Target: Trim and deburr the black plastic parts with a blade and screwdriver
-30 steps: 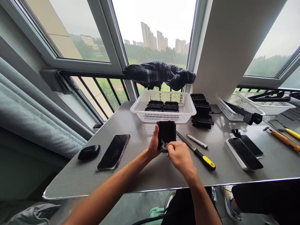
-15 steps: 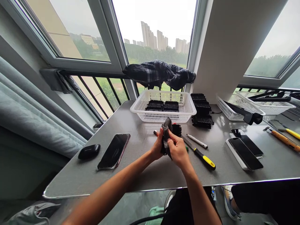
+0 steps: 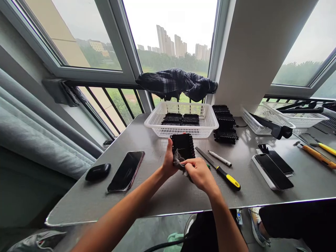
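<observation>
My left hand (image 3: 169,161) grips a black ridged plastic part (image 3: 183,144) by its left side, thumb along the edge, and tilts it up above the table. A crumpled grey cloth (image 3: 178,160) lies against the part's lower face, pinched by my right hand (image 3: 198,172). Behind the part, a white basket (image 3: 181,132) holds similar black parts (image 3: 172,119). More black parts are stacked (image 3: 225,124) right of the basket. Close to my right hand lie a file with a black and yellow handle (image 3: 228,178) and a white marker (image 3: 219,158).
On the metal table (image 3: 154,199), a phone (image 3: 126,170) and a black case (image 3: 98,172) lie at left. Two phones (image 3: 274,171), orange-handled (image 3: 319,156) and yellow-handled tools, and more white baskets (image 3: 267,120) are at right. A person's shoe shows below the table.
The black part now faces me with more of its surface showing. My right hand and the cloth have moved down to its lower part. My left hand has shifted slightly left.
</observation>
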{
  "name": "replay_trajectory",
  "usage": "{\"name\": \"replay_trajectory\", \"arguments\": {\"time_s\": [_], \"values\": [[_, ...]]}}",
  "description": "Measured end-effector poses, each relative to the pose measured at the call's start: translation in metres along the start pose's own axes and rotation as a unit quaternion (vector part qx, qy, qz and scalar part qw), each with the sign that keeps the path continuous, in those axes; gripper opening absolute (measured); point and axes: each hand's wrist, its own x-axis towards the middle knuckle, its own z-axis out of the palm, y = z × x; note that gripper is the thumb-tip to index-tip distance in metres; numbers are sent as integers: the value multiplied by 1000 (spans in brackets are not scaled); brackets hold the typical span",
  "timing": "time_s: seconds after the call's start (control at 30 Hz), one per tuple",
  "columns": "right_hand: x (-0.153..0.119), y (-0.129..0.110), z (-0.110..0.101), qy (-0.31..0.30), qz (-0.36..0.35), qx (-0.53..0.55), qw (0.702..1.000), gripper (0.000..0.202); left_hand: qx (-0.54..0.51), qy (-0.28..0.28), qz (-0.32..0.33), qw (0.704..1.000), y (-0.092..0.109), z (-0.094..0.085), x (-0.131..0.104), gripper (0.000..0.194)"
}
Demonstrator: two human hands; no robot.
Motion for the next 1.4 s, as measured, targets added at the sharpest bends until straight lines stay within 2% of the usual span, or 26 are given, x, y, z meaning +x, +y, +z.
{"name": "replay_trajectory", "arguments": {"time_s": [0.1,0.17,0.2,0.3,0.43,0.73,0.87,1.0,1.03,1.1,1.17,1.23,1.3,1.4], "values": [[3,7,-10,102,23,53,993,40,8,-17,-9,1000,-7,-4,0,61],[5,9,-12,170,-5,97,981,43,13,-27,-31,999,-13,-8,-1,63],[6,9,-10,186,-21,111,976,44,16,-31,-49,998,-16,-10,-1,64],[9,7,2,141,-54,99,984,48,17,-44,-77,996,-24,-14,-2,65],[11,4,14,78,-57,50,994,53,8,-51,-63,997,-24,-10,-3,61],[-2,-6,10,-12,-36,-62,997,41,-18,-13,-42,999,-5,-7,2,60],[0,-2,1,12,-8,-37,999,38,-32,-5,-36,999,3,-8,5,62],[1,3,-10,126,-4,-13,992,40,-14,6,-10,1000,2,-10,7,66],[0,2,-11,156,-13,-11,988,41,-8,6,-16,1000,-1,-10,6,67],[-1,1,-11,176,-34,-24,983,45,6,2,-44,999,-8,-13,6,66],[-2,-2,-8,150,-50,-83,984,49,26,-4,-83,996,-16,-18,5,59],[-1,-5,-5,95,-55,-181,977,54,42,-7,-116,992,-21,-24,5,50],[0,-7,-3,46,-48,-276,959,58,46,-2,-135,990,-24,-30,6,44],[1,-12,-1,15,-28,-356,934,62,39,28,-145,988,-24,-34,7,40]]}}
